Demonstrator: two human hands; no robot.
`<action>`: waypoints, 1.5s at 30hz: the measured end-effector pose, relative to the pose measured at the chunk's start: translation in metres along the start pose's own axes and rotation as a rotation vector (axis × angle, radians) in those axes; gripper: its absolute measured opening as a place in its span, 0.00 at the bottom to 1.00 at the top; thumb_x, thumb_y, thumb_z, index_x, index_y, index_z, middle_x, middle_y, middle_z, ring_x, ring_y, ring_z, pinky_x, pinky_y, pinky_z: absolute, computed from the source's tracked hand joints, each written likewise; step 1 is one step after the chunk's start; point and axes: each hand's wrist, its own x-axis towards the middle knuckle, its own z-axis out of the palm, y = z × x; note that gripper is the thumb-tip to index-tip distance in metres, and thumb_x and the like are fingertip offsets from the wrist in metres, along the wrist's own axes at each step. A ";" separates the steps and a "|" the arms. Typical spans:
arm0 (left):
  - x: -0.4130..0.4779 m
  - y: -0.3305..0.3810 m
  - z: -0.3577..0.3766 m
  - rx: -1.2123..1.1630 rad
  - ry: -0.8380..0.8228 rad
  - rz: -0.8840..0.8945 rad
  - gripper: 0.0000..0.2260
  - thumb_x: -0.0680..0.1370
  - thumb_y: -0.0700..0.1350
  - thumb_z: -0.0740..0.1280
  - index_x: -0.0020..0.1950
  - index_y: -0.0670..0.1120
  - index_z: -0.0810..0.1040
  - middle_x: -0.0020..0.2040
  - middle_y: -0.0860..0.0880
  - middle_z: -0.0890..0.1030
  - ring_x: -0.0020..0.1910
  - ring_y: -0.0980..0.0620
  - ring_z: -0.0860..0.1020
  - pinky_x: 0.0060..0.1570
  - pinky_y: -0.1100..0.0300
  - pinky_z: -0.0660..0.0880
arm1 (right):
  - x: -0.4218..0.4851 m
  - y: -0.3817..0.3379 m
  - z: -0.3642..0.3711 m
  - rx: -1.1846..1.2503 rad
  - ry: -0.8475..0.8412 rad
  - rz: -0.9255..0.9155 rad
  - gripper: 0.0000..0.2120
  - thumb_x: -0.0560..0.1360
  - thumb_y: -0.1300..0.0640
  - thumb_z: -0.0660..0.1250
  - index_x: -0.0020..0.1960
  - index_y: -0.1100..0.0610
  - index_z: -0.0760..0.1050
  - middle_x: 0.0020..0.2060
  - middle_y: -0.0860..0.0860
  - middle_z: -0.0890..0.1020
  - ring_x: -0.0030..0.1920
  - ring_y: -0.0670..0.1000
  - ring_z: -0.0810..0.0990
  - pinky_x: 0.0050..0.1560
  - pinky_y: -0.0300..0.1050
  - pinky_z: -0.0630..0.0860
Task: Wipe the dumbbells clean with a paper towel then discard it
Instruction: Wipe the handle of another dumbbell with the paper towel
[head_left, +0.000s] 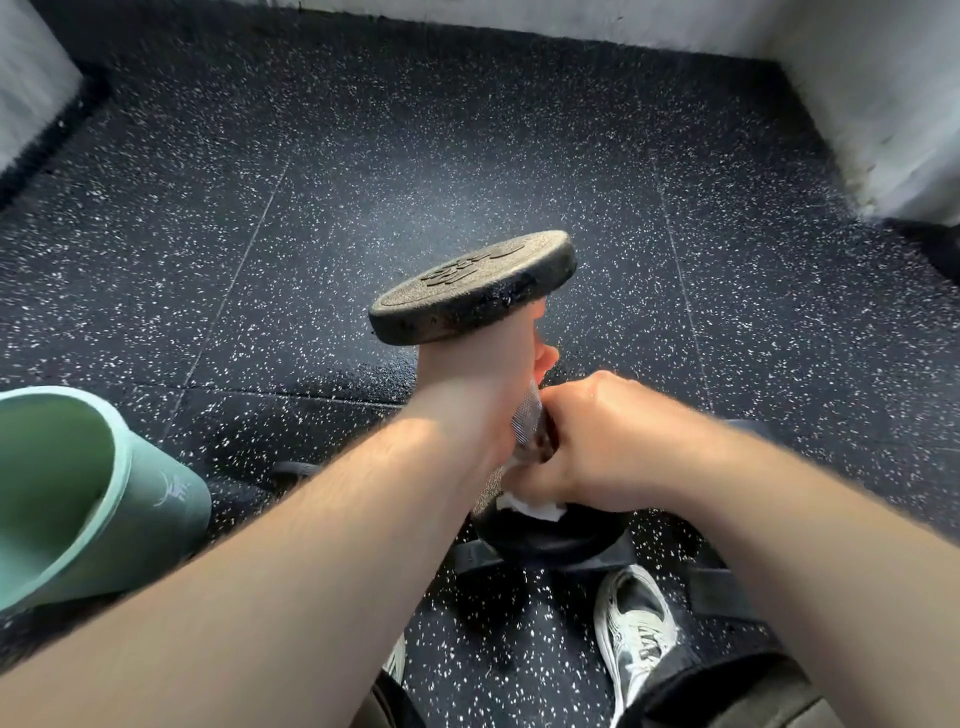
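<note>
A black dumbbell (472, 286) is held almost upright in mid-view, its round top plate facing me and its lower plate near a dark rack bar. My left hand (467, 384) grips the knurled metal handle just under the top plate. My right hand (597, 441) is curled round the lower part of the handle, pinching a white paper towel (530, 506) against it. Only a crumpled edge of the towel shows below my right fingers.
A green bin (78, 499) stands open at the left. Speckled black rubber floor (363, 156) stretches ahead to white walls (883, 104). A dark rack bar (571, 561) lies under the dumbbell. My white shoe (634, 634) is at bottom right.
</note>
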 end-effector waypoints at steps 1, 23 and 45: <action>0.000 0.000 0.000 -0.001 -0.001 0.000 0.13 0.76 0.40 0.71 0.32 0.46 0.73 0.20 0.54 0.70 0.20 0.57 0.71 0.35 0.61 0.75 | -0.001 0.002 -0.004 0.010 -0.036 -0.021 0.17 0.65 0.37 0.70 0.41 0.51 0.77 0.36 0.48 0.82 0.40 0.51 0.82 0.40 0.46 0.80; 0.007 0.005 -0.001 0.056 0.052 0.062 0.11 0.76 0.43 0.70 0.34 0.48 0.75 0.20 0.53 0.71 0.25 0.53 0.73 0.42 0.56 0.74 | -0.001 0.017 -0.020 0.168 -0.006 0.009 0.07 0.71 0.47 0.67 0.42 0.49 0.77 0.35 0.45 0.82 0.37 0.43 0.79 0.37 0.40 0.73; -0.002 0.002 0.003 0.048 0.038 0.014 0.12 0.76 0.44 0.71 0.34 0.48 0.74 0.19 0.55 0.70 0.22 0.56 0.74 0.37 0.61 0.74 | 0.001 -0.010 0.011 -0.002 0.152 0.104 0.26 0.63 0.34 0.74 0.51 0.48 0.71 0.50 0.52 0.82 0.52 0.58 0.81 0.41 0.45 0.70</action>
